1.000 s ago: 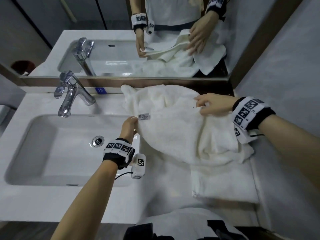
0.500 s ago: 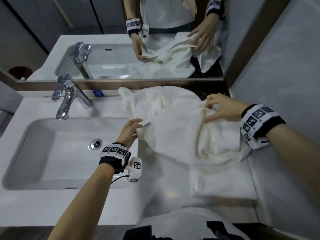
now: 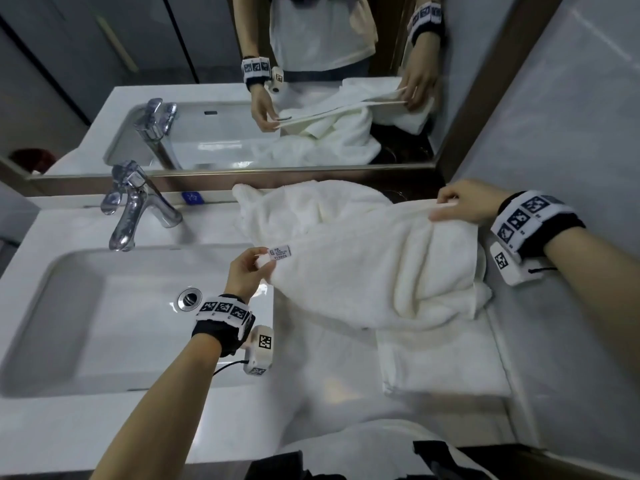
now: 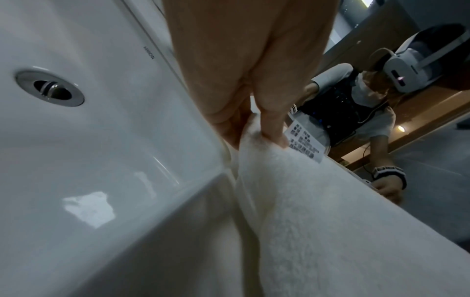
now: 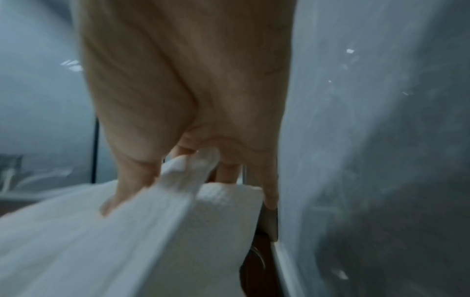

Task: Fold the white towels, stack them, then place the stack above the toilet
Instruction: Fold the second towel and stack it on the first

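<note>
Over the table [image 3: 304, 393], right of the sink [image 3: 86, 306], both hands hold one towel [image 3: 374, 268] stretched between them. Left hand [image 3: 246, 270] reaches forward from the near-left, forearm angled up across the sink edge; its grip pinches the towel's near-left corner, thumb against fingertips [image 4: 273, 128], right by the printed label [image 3: 280, 252]. Right hand [image 3: 465, 202] comes in from the right, wrist bent inward, thumb and fingers clamped on the far-right corner at the wall. Right wrist view is blurred but shows cloth gathered between thumb and fingers [image 5: 229, 172].

Towel is thick white terry, nubby pile; top edge runs taut hand to hand, rest sags in soft rolls onto the pile below. Second loose towel [image 3: 294, 206] is bunched behind it by the mirror [image 3: 104, 81]. Folded towel [image 3: 443, 362] lies flat, rectangular, on the table's near-right. Sink is glossy white ceramic, rounded rectangle, chrome drain [image 3: 189, 298] and tap [image 3: 135, 209].
</note>
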### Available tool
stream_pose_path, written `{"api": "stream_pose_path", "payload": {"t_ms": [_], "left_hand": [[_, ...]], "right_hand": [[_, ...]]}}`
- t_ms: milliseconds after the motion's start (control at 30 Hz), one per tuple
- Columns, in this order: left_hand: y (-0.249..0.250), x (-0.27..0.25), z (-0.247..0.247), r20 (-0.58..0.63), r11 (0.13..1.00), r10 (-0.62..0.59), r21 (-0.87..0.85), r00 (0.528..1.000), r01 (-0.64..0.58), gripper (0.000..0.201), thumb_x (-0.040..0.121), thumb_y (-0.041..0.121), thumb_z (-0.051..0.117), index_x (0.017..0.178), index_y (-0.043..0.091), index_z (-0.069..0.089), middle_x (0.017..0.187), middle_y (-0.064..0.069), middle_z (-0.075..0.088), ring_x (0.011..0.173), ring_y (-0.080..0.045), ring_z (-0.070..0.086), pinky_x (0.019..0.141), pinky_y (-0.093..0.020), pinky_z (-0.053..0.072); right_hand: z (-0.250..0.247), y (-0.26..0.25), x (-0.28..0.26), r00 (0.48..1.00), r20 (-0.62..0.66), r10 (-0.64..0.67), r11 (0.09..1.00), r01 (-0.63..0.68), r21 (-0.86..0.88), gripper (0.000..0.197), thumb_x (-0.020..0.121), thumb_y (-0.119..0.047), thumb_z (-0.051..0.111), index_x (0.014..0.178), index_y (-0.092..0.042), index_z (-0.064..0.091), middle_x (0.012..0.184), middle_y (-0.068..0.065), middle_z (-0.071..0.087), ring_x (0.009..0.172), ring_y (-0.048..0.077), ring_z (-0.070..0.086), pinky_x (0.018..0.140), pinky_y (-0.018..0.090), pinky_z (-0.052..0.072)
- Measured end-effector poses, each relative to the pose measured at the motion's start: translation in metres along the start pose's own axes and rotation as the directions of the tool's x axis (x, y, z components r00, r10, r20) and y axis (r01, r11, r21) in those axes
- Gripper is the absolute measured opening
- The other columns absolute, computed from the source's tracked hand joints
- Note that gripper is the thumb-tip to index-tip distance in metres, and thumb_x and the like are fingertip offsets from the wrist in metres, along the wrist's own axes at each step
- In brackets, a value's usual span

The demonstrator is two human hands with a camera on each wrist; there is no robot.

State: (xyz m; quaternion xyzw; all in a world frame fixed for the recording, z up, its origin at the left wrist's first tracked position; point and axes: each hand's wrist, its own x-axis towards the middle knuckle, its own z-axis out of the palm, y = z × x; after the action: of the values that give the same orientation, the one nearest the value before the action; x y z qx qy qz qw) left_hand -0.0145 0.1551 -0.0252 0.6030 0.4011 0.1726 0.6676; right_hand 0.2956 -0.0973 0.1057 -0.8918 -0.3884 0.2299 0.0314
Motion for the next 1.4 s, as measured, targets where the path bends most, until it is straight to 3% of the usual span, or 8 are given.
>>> {"api": "stream_pose_path", "payload": {"t_ms": [100, 233, 400, 533, 767, 933, 1200, 1400], "left_hand": [[-0.002, 0.002, 0.004, -0.018, 0.999, -0.005, -0.040, 1.000, 0.004, 0.014, 0.085, -0.007, 0.060, 0.092, 0.005, 0.057, 0.086, -0.009, 0.063, 0.076, -0.021, 0.057, 0.073, -0.028, 0.049], [-0.003, 0.003, 0.011, 0.001, 0.997, -0.038, -0.065, 0.999, 0.038, 0.015, 0.088, -0.001, 0.058, 0.084, 0.013, 0.055, 0.083, -0.007, 0.059, 0.068, -0.019, 0.052, 0.062, -0.026, 0.046], [0.001, -0.002, 0.021, 0.005, 0.977, -0.124, -0.171, 0.992, 0.123, 0.018, 0.097, 0.008, 0.047, 0.113, 0.010, 0.041, 0.094, -0.003, 0.057, 0.077, -0.013, 0.057, 0.070, -0.029, 0.048], [0.002, -0.009, 0.021, 0.029, 0.980, -0.158, -0.115, 0.987, 0.160, 0.034, 0.098, 0.010, 0.045, 0.127, -0.007, 0.042, 0.100, -0.013, 0.059, 0.089, -0.025, 0.058, 0.086, -0.035, 0.049], [-0.003, -0.020, 0.005, 0.075, 0.991, -0.122, -0.049, 0.990, 0.126, 0.036, 0.099, 0.018, 0.045, 0.126, -0.004, 0.041, 0.096, -0.009, 0.057, 0.079, -0.017, 0.055, 0.072, -0.028, 0.048], [-0.001, -0.030, 0.003, 0.092, 0.995, -0.084, -0.051, 0.992, 0.089, 0.029, 0.098, 0.023, 0.046, 0.118, 0.003, 0.040, 0.092, -0.007, 0.052, 0.074, -0.016, 0.054, 0.058, -0.022, 0.049], [0.007, -0.048, -0.010, 0.056, 1.000, -0.005, -0.021, 0.998, 0.006, 0.033, 0.097, 0.030, 0.049, 0.120, 0.007, 0.042, 0.096, -0.002, 0.058, 0.094, -0.024, 0.056, 0.085, -0.040, 0.050], [0.065, -0.066, -0.013, 0.006, 0.963, 0.268, -0.023, 0.963, -0.268, 0.013, 0.098, 0.027, 0.046, 0.102, 0.014, 0.043, 0.094, 0.005, 0.058, 0.084, -0.009, 0.059, 0.072, -0.023, 0.053]], "right_hand": [[-0.012, 0.004, 0.001, 0.993, -0.117, 0.011, 0.990, 0.006, 0.144, 0.024, 0.084, -0.032, 0.069, 0.089, -0.009, 0.068, 0.092, 0.009, 0.066, 0.089, 0.022, 0.058, 0.075, 0.028, 0.036], [-0.005, 0.007, 0.000, 0.994, 0.008, 0.106, 0.993, -0.106, 0.047, 0.032, 0.088, -0.035, 0.064, 0.103, -0.007, 0.068, 0.107, 0.010, 0.065, 0.098, 0.023, 0.056, 0.080, 0.027, 0.036], [0.030, 0.004, -0.009, 0.981, 0.104, 0.166, 0.984, -0.172, 0.047, 0.038, 0.087, -0.029, 0.066, 0.116, -0.005, 0.062, 0.122, 0.013, 0.062, 0.113, 0.029, 0.055, 0.093, 0.033, 0.040], [0.035, 0.003, -0.018, 0.960, -0.132, 0.248, 0.950, -0.214, 0.225, 0.043, 0.088, -0.028, 0.065, 0.123, -0.003, 0.059, 0.131, 0.016, 0.057, 0.121, 0.031, 0.052, 0.095, 0.031, 0.037], [0.017, -0.004, -0.049, 0.845, -0.430, 0.318, 0.868, -0.077, 0.491, 0.024, 0.087, -0.025, 0.067, 0.104, -0.009, 0.070, 0.110, 0.015, 0.067, 0.094, 0.017, 0.055, 0.082, 0.025, 0.036], [0.038, -0.014, -0.075, 0.763, -0.514, 0.391, 0.865, -0.115, 0.488, 0.028, 0.094, -0.023, 0.054, 0.112, -0.003, 0.063, 0.117, 0.021, 0.063, 0.107, 0.033, 0.058, 0.084, 0.031, 0.041], [0.066, -0.021, -0.116, 0.666, -0.603, 0.440, 0.832, -0.049, 0.553, 0.024, 0.097, -0.019, 0.047, 0.109, -0.003, 0.059, 0.114, 0.019, 0.062, 0.105, 0.030, 0.057, 0.080, 0.027, 0.038], [0.054, -0.024, -0.138, 0.509, -0.716, 0.478, 0.796, 0.093, 0.598, 0.025, 0.094, -0.020, 0.044, 0.113, -0.008, 0.054, 0.112, 0.009, 0.063, 0.093, 0.013, 0.052, 0.078, 0.020, 0.038]]}}
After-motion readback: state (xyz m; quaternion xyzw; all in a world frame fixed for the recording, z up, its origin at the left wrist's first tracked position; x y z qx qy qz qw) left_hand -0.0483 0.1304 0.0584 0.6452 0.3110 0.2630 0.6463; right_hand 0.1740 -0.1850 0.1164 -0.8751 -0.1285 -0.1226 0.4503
